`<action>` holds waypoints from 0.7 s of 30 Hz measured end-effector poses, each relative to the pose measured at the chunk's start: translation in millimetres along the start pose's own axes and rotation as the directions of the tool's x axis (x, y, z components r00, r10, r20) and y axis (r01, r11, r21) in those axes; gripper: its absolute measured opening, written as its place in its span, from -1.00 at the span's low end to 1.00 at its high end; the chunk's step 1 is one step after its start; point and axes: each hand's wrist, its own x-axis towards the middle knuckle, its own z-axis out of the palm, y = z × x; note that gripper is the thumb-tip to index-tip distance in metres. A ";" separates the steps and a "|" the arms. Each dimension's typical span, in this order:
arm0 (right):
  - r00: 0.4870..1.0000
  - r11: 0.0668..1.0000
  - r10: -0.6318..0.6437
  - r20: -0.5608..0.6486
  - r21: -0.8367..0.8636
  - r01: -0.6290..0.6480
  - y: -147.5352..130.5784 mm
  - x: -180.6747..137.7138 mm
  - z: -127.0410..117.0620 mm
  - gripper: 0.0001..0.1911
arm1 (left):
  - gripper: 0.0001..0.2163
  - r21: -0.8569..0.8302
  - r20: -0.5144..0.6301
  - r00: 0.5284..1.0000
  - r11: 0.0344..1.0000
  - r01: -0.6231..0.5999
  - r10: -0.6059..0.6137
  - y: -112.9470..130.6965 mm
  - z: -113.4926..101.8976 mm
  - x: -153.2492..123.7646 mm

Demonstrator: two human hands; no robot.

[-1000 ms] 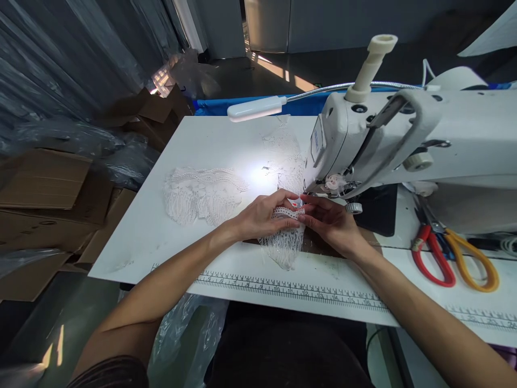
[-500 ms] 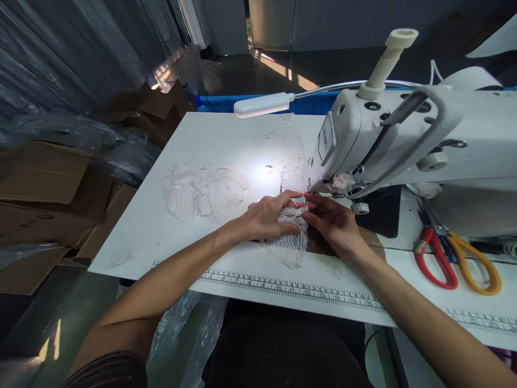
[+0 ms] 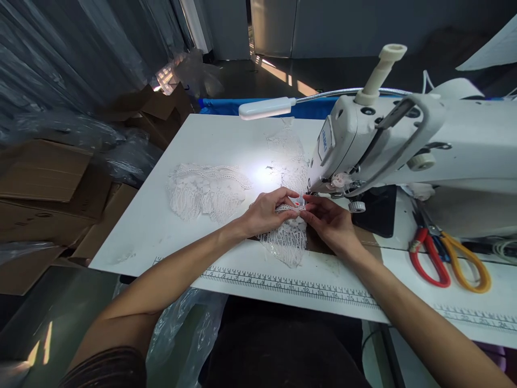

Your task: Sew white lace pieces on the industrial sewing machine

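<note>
White fringed lace trim (image 3: 286, 241) lies in front of the sewing machine's needle area, its fringe hanging toward the table's front edge. My left hand (image 3: 270, 211) pinches the trim's upper band between thumb and fingers. Close beside it, my right hand (image 3: 329, 220) grips the same band, fingertips nearly touching the left ones. Just behind the fingers is the head of the white sewing machine (image 3: 341, 145); its needle and presser foot are mostly hidden. A small red spot shows between the hands. More lace (image 3: 288, 148) extends behind them on the table.
Another fringed lace piece (image 3: 208, 188) lies on the white table (image 3: 141, 226) at left. Red-handled scissors (image 3: 430, 258) and yellow-handled scissors (image 3: 468, 264) rest at right. A lamp (image 3: 266, 108) lights the work. A printed ruler (image 3: 278, 285) runs along the front edge. Cardboard boxes (image 3: 48, 188) stand at left.
My left thumb has moved up and in, onto the lace band, and the band is now bunched between both hands. The view has shifted slightly.
</note>
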 end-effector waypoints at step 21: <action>0.999 0.999 -0.032 -0.014 -0.012 0.032 -1.0 -0.6 1.1 -0.60 | -0.64 0.052 -0.044 0.996 0.996 -0.070 0.072 -6.6 4.2 -0.6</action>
